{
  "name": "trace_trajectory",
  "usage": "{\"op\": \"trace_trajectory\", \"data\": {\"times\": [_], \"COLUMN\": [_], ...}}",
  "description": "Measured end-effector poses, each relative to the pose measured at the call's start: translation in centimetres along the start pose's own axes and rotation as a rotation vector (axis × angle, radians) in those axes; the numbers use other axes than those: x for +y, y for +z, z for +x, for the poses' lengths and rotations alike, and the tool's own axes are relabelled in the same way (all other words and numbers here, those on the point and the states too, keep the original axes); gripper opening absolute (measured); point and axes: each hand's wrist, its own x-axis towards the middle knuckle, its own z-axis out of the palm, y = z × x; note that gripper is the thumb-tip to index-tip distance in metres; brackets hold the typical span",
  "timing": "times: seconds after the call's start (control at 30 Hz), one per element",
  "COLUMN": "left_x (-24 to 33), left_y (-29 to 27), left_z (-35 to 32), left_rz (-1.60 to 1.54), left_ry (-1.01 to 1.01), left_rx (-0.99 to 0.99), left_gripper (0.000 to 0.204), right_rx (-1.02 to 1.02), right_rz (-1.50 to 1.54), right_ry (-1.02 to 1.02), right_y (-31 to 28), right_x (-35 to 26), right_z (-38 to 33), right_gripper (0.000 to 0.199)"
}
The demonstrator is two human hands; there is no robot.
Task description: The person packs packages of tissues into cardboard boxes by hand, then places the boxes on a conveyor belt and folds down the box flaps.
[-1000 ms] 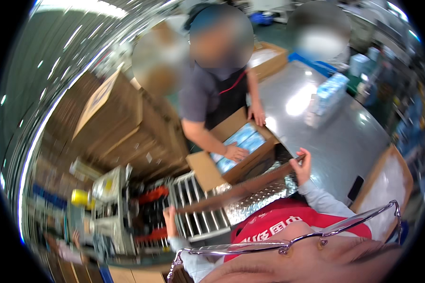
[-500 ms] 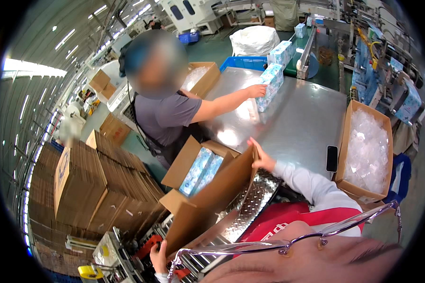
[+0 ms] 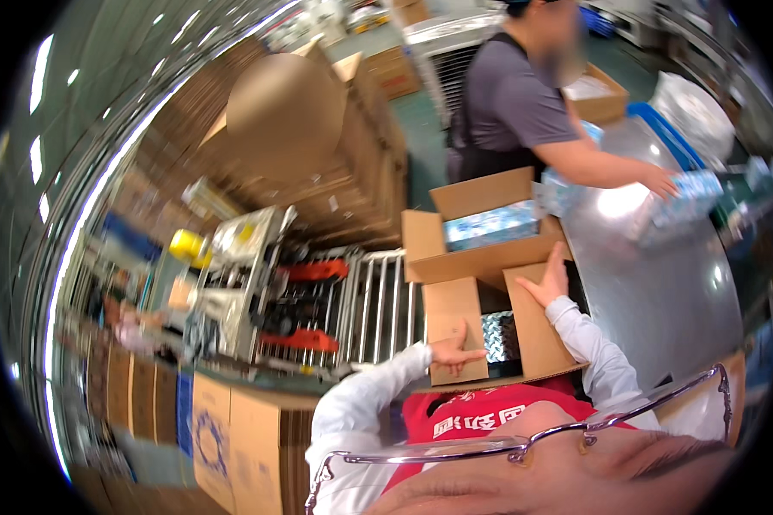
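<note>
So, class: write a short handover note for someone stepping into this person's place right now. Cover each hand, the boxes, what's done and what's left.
Left hand: flat on the left flap of the near cardboard box, holding nothing.
Right hand: pressing the box's right flap, holding nothing.
Near box: flaps up and open, patterned packs visible inside, sitting by the roller conveyor.
Second box behind it: open, with blue packs inside; a co-worker's hand is on packs on the steel table.
Done: near box holds packs.
Left: flaps not yet closed.

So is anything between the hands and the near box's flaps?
Nothing visible: the left hand presses the left flap and the right hand lies flat on the right flap of the near box.
</note>
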Motion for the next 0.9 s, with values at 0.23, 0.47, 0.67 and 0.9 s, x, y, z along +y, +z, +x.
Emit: {"op": "trace_trajectory", "data": {"times": [0.23, 0.47, 0.67, 0.9], "left_x": [0.1, 0.6, -2.3, -18.0], "left_y": [3.3, -0.5, 2.4, -8.4], "left_z": [-8.5, 2.3, 5.9, -0.9], "left_rz": [0.378, 0.673, 0.86, 0.666], "left_ry": [0.555, 0.307, 0.897, 0.375], "left_rx": [0.082, 0.705, 1.138, 1.11], "left_gripper": [0.072, 0.062, 0.067, 0.068], "right_rx": [0.101, -0.14, -0.535, -0.199], "right_rz": [-0.09, 0.55, -0.212, 0.608], "right_ry": [0.042, -0.075, -0.62, 0.132], "right_y": [-0.8, -6.8, -9.4, 1.8], "right_x": [-0.1, 2.5, 2.7, 0.2], "right_z": [-2.1, 6.1, -8.0, -8.7], "right_gripper": [0.134, 0.024, 0.076, 0.063]}}
